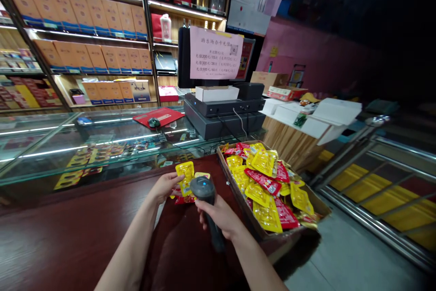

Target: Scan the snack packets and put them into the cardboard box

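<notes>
My left hand is closed on a yellow snack packet, held up over the dark red counter. In my right hand is a dark grey handheld barcode scanner, its fingers wrapped round the handle and a small blue light showing on its head. The scanner's head is close to the right of the packet. Just behind the two hands, red and yellow packets lie partly hidden. To the right stands a shallow cardboard box heaped with yellow and red snack packets.
Beyond the wooden counter is a glass display case with a mouse on a red mat. A monitor with a pink paper notice stands on a dark cash drawer. Metal railings run along the right.
</notes>
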`<act>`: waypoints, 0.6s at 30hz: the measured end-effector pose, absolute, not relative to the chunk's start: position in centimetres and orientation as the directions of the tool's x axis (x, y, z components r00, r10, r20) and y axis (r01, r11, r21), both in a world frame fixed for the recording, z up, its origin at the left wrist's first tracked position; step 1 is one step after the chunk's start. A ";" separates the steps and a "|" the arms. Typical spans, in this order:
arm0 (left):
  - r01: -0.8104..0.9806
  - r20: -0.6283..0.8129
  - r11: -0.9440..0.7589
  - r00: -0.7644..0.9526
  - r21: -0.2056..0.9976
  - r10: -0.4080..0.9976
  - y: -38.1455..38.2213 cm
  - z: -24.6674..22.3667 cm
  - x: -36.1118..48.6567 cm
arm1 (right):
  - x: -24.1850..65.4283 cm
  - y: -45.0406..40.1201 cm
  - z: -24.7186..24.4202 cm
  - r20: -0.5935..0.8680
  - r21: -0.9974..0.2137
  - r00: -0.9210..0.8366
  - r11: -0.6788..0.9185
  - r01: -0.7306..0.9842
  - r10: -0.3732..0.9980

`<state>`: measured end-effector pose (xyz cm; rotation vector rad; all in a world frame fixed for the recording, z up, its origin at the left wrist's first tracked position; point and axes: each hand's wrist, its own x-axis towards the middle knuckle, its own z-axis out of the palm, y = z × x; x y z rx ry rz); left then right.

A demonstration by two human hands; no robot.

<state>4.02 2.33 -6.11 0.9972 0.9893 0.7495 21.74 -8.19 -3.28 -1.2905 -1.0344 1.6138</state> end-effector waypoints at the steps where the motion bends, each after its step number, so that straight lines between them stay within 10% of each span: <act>1: -0.086 -0.315 0.374 0.387 0.923 0.866 2.5 -6.2 3.9 | 21.5 -8.6 -3.6 -0.341 -0.931 -0.152 -0.355 -0.081 0.928; 18: -0.288 -0.256 0.350 0.317 0.891 0.913 3.6 -5.4 3.8 | 19.5 -9.3 -5.4 -0.343 -0.934 -0.162 -0.354 -0.039 0.925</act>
